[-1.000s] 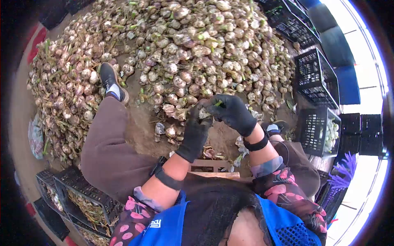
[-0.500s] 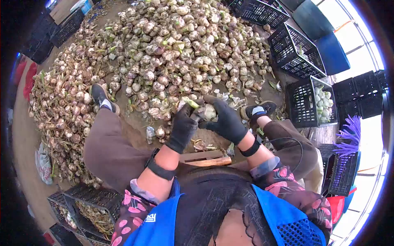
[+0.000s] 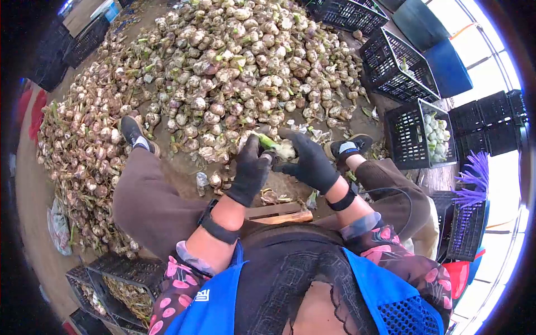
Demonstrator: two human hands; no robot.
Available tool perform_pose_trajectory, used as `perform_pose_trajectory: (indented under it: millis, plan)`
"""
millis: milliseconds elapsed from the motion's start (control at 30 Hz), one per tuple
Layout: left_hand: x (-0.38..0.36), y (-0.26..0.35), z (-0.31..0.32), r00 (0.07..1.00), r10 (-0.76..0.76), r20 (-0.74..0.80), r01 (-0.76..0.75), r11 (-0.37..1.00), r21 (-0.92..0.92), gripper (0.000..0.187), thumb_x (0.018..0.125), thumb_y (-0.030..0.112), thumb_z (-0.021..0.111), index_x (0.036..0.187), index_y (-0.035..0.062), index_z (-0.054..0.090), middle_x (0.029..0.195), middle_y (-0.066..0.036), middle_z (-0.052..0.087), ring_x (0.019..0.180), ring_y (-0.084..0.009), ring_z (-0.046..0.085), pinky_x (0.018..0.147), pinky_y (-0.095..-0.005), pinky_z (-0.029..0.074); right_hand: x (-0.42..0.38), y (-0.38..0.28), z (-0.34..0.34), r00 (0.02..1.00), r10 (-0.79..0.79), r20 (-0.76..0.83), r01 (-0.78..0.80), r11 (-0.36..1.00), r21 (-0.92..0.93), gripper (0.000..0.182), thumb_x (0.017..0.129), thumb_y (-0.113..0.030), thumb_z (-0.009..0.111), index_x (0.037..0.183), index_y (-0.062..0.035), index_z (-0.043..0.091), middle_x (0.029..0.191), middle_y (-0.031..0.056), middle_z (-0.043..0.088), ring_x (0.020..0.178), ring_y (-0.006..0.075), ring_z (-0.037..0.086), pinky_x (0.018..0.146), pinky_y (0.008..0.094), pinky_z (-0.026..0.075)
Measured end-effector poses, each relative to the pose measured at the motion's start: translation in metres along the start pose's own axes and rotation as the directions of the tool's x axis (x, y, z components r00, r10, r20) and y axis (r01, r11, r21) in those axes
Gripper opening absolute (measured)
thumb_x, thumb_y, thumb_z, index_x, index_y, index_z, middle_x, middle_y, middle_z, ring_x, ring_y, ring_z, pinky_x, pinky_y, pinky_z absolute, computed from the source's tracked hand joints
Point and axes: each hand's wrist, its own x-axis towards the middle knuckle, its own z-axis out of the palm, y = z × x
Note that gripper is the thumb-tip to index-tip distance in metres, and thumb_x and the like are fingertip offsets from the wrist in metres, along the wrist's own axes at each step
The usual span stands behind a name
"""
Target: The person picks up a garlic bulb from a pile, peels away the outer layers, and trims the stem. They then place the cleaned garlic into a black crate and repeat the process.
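Note:
Both my hands wear dark gloves and meet over the ground between my knees. My right hand [image 3: 311,163] has its fingers wrapped round a pale garlic bulb [image 3: 286,149]. A green stem [image 3: 266,140] sticks out from the bulb toward my left hand [image 3: 249,173]. The fingers of my left hand are curled beside the stem, around a small greyish tool whose shape is mostly hidden. Just beyond my hands lies a large heap of garlic bulbs [image 3: 223,72].
Black crates stand at the right, one [image 3: 410,137] holding pale trimmed bulbs, another [image 3: 399,64] behind it. Purple strips [image 3: 474,178] hang over a crate at the far right. Crates of peelings [image 3: 128,290] stand at the lower left. A wooden piece [image 3: 285,218] lies between my legs.
The green stem and the bulb between my hands have turned, and more of the stem shows. My hands have drawn slightly apart. The view has shifted a little.

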Motion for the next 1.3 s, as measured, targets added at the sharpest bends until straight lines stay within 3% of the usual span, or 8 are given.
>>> perform_pose_trajectory:
  millis: [133, 200, 400, 500, 667, 833, 1233, 1300]
  plan:
    - [0.0, -0.002, 0.001, 0.995, 0.071, 0.068, -0.05, 0.962, -0.269, 0.046, 0.085, 0.013, 0.053, 0.127, -0.0005, 0.043, 0.106, -0.007, 0.056, 0.096, -0.0131, 0.054, 0.084, -0.0274, 0.044, -0.001, -0.002, 0.0, 0.938, 0.316, 0.14, -0.335, 0.732, 0.594, 0.057, 0.081, -0.027, 0.07, 0.126, -0.0032, 0.046, 0.114, 0.008, 0.057, 0.096, 0.0166, 0.059, 0.08, 0.0315, 0.049]
    - [0.0, 0.006, 0.007, 0.985, 0.097, 0.145, -0.009, 0.857, -0.515, 0.05, 0.082, 0.01, 0.049, 0.131, -0.0009, 0.04, 0.112, -0.008, 0.055, 0.101, -0.013, 0.052, 0.088, -0.0255, 0.043, -0.004, 0.001, 0.011, 0.848, 0.418, 0.324, -0.3, -0.126, 0.946, 0.04, 0.092, -0.028, 0.055, 0.124, -0.0044, 0.048, 0.109, 0.0072, 0.058, 0.09, 0.0147, 0.06, 0.074, 0.0296, 0.049]
    - [-0.005, 0.018, 0.02, 0.978, 0.041, 0.206, -0.011, 0.989, -0.145, 0.034, 0.083, 0.014, 0.048, 0.111, -0.0039, 0.058, 0.104, -0.011, 0.061, 0.091, -0.0136, 0.058, 0.08, -0.0257, 0.047, -0.015, 0.023, 0.033, 0.94, 0.318, -0.123, -0.266, 0.91, 0.318, 0.033, 0.097, -0.028, 0.039, 0.111, -0.0029, 0.055, 0.097, 0.0084, 0.063, 0.084, 0.0194, 0.062, 0.073, 0.03, 0.052]
    - [-0.005, 0.016, 0.01, 0.946, -0.116, 0.303, 0.296, 0.694, -0.657, 0.027, 0.08, 0.01, 0.044, 0.097, -0.0021, 0.061, 0.085, -0.011, 0.065, 0.068, -0.0192, 0.061, 0.06, -0.0276, 0.049, -0.015, 0.021, 0.031, 0.842, 0.363, 0.4, -0.265, -0.368, 0.891, 0.04, 0.099, -0.035, 0.036, 0.097, -0.0026, 0.058, 0.096, 0.0113, 0.063, 0.081, 0.0196, 0.061, 0.07, 0.0321, 0.051]
    - [0.002, 0.002, 0.006, 0.987, 0.012, 0.161, -0.002, 0.998, -0.06, 0.022, 0.078, 0.013, 0.047, 0.088, 0.0002, 0.063, 0.079, -0.012, 0.064, 0.069, -0.0221, 0.061, 0.064, -0.0335, 0.05, -0.023, 0.023, 0.014, 0.794, 0.417, 0.442, -0.362, -0.26, 0.895, 0.035, 0.098, -0.033, 0.038, 0.1, -0.0044, 0.058, 0.091, 0.0089, 0.064, 0.082, 0.0199, 0.062, 0.072, 0.0325, 0.052]
    - [0.0, -0.023, 0.013, 0.964, 0.107, 0.243, -0.264, 0.49, 0.831, 0.018, 0.069, 0.01, 0.054, 0.08, 0.006, 0.067, 0.08, -0.021, 0.063, 0.081, -0.0362, 0.062, 0.074, -0.0439, 0.05, -0.036, -0.001, 0.008, 0.774, 0.563, 0.288, -0.287, -0.092, 0.953, 0.032, 0.097, -0.029, 0.042, 0.107, -0.0034, 0.058, 0.097, 0.006, 0.064, 0.081, 0.0174, 0.062, 0.073, 0.0299, 0.051]
    - [0.003, -0.039, -0.005, 0.955, -0.1, 0.279, -0.116, 0.742, 0.66, 0.059, 0.081, 0.023, 0.057, 0.134, 0.0052, 0.039, 0.095, -0.019, 0.066, 0.078, -0.0317, 0.065, 0.072, -0.0387, 0.052, -0.035, 0.042, 0.006, 0.871, 0.488, 0.054, -0.227, 0.304, 0.925, 0.03, 0.097, -0.024, 0.045, 0.118, -0.0045, 0.053, 0.097, 0.0004, 0.059, 0.083, 0.0079, 0.055, 0.07, 0.0231, 0.046]
    - [-0.013, 0.02, 0.019, 0.863, -0.352, 0.361, 0.445, 0.869, -0.216, 0.062, 0.085, 0.018, 0.055, 0.14, 0.0026, 0.03, 0.1, -0.01, 0.064, 0.075, -0.0208, 0.064, 0.071, -0.03, 0.052, -0.035, 0.028, -0.002, 0.853, 0.512, 0.104, -0.335, 0.382, 0.861, 0.027, 0.096, -0.022, 0.048, 0.116, -0.0061, 0.055, 0.098, -0.0015, 0.058, 0.08, 0.0047, 0.05, 0.067, 0.0209, 0.042]
